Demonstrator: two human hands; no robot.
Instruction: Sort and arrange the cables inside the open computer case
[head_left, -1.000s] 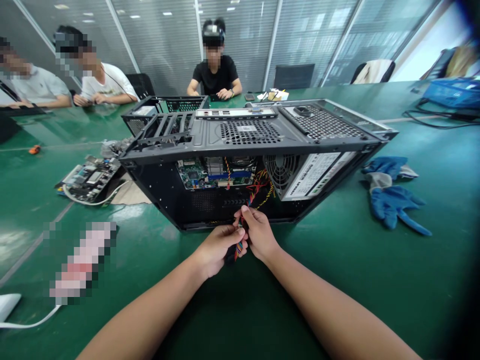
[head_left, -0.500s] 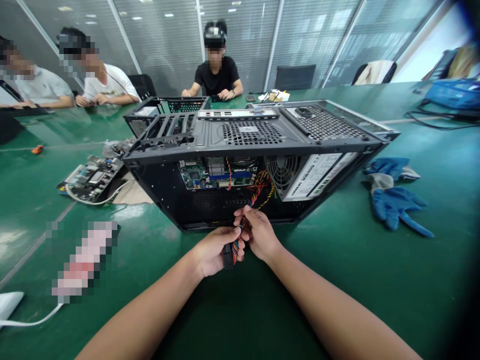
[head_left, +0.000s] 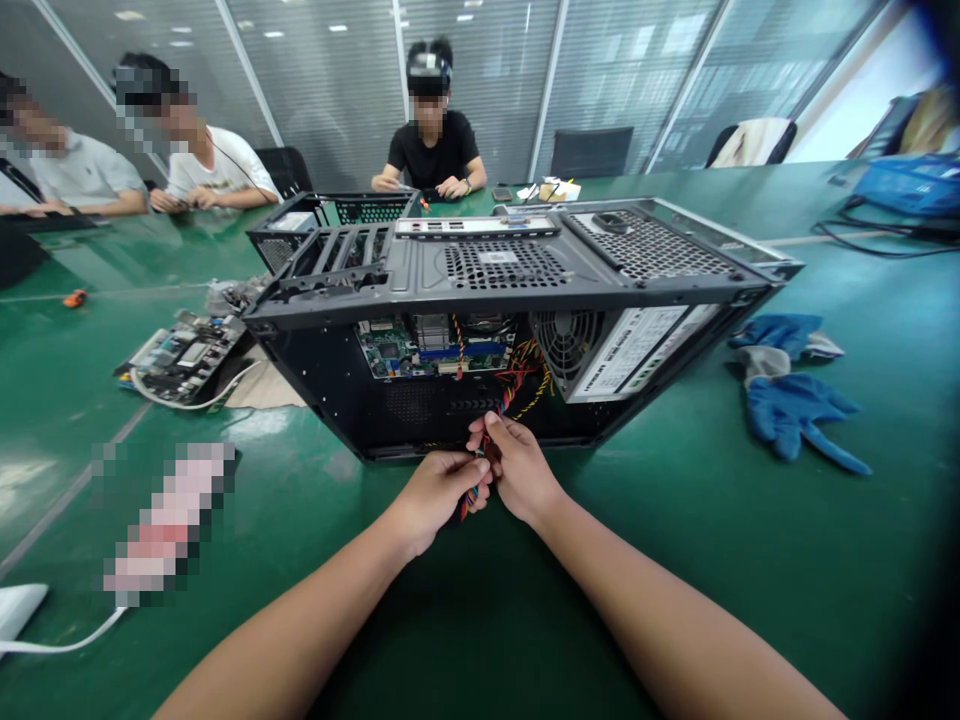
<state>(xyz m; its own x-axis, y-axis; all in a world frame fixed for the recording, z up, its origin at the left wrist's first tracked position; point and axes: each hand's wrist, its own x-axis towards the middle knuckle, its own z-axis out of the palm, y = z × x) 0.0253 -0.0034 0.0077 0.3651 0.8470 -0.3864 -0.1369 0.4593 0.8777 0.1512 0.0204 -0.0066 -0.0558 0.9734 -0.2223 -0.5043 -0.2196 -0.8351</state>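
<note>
A black computer case (head_left: 480, 290) lies on its side with its open face toward me. Inside it show a motherboard (head_left: 420, 350) and a power supply (head_left: 622, 355) with a fan grille. From the power supply a bundle of coloured cables (head_left: 511, 398) runs out over the case's lower edge. My left hand (head_left: 439, 495) is closed around the cables' end, whose plug is mostly hidden under the fingers. Close beside it, my right hand (head_left: 519, 465) pinches the same bundle a little higher up. Both hands' fingertips nearly meet in front of the case.
Blue work gloves (head_left: 795, 410) lie right of the case. On the left are a loose circuit board (head_left: 184, 355) and a blurred-out phone-like object (head_left: 172, 520) with a white cable. Several people sit across the green table (head_left: 750, 600). A blue bag (head_left: 907, 185) rests far right.
My left hand has turned over slightly, and the black connector that showed beneath it is now mostly covered. The right hand keeps nearly the same place on the cables.
</note>
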